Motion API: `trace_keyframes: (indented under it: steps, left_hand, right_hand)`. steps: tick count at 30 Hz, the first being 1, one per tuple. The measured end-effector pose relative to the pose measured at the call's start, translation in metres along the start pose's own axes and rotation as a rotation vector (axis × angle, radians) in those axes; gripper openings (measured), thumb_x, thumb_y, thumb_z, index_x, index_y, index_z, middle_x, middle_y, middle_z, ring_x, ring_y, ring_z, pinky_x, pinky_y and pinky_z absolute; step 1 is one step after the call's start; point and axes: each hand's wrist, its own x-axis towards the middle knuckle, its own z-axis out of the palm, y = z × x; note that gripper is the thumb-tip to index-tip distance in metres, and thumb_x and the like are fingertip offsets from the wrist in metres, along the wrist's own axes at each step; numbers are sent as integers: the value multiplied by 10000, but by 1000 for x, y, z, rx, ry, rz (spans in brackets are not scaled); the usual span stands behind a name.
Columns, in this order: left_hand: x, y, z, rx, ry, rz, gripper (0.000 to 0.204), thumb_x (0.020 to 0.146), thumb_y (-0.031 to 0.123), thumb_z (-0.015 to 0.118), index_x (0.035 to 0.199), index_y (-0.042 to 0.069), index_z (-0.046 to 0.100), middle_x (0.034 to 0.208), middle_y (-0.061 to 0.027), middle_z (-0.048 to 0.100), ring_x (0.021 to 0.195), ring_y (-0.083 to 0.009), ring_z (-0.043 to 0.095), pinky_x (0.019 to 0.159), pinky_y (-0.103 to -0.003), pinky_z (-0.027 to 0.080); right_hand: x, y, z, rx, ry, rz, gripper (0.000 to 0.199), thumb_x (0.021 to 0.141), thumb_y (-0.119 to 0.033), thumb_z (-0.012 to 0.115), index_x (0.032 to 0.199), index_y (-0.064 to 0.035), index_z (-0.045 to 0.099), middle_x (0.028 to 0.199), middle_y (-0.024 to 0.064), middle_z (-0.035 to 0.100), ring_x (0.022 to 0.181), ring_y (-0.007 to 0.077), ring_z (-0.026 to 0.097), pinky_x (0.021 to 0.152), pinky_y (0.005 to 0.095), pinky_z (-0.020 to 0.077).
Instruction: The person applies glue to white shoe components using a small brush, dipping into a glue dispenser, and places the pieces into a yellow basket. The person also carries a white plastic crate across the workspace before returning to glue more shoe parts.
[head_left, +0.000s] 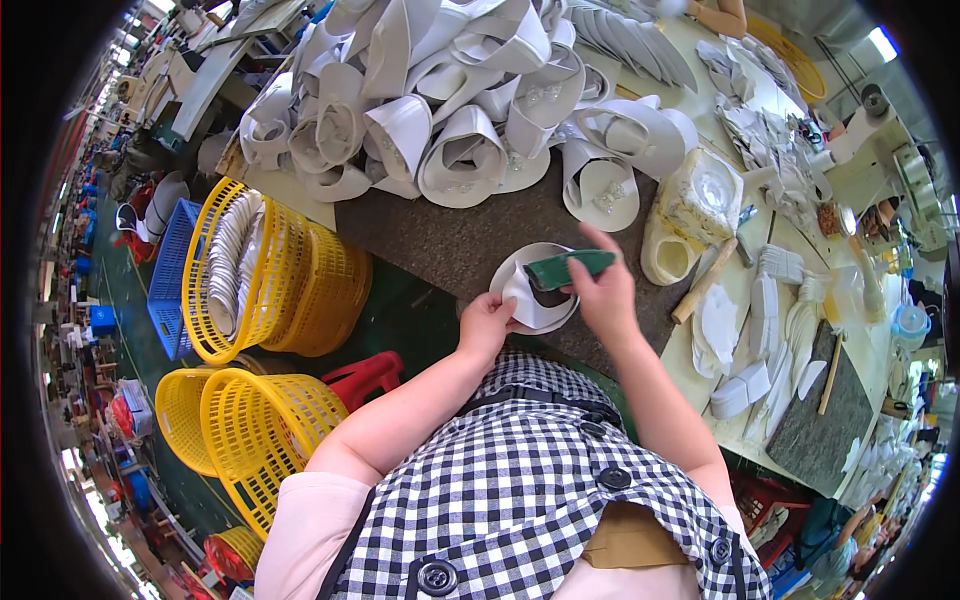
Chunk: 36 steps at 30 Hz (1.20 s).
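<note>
Baskets stand left of the table; uppers, seemingly, atop it.

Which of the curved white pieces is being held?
The ring-shaped white piece in the left hand, with a green object in the right hand over it; the heaped white pieces beyond touch neither hand.

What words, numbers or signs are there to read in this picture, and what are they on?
None that I can read.
Green tool in the right hand: blurred, no readable writing.
White curved piece in the left hand: no writing I can see.
Background things at the edges: too small and blurred to read.
</note>
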Motion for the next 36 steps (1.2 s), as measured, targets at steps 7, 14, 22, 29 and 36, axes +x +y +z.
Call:
trace_keyframes:
  steps: [7,14,22,29,36]
  left_hand:
    - [-13,4,-6,-186,-39,-184,234,908,130,383,1006,-63,471,959,-162,587,862,-247,612,800,-349,502]
    - [-12,-1,-6,-236,-35,-145,215,915,163,391,983,-26,469,938,-141,593,860,-226,609,788,-337,497]
    - [-25,2,2,283,29,483,176,899,154,463,912,-20,488,754,-87,575,703,-144,579,648,-262,481]
    - [-15,-13,-4,144,33,374,161,908,136,437,914,-21,475,779,-96,579,713,-161,589,691,-275,501]
    - [-5,-2,-13,-195,-4,-8,222,930,171,365,965,-19,473,904,-148,594,835,-219,611,781,-329,500]
  right_hand:
    - [2,41,18,-442,-70,-433,205,802,-4,565,1003,-43,572,859,86,618,799,163,609,668,270,474]
    - [-4,20,-31,-573,-622,-494,285,683,42,580,928,-102,589,860,68,618,787,253,603,657,335,492]
    - [-7,8,-36,-888,-315,-689,361,677,36,556,998,-128,536,864,74,569,763,272,580,617,356,486]
    - [-26,37,-25,-910,-18,-460,215,770,-31,542,972,-99,518,852,110,543,730,294,564,594,335,469]
    - [-15,35,18,-228,-111,-296,223,827,-11,532,1049,-27,529,903,106,587,803,190,576,709,266,452]
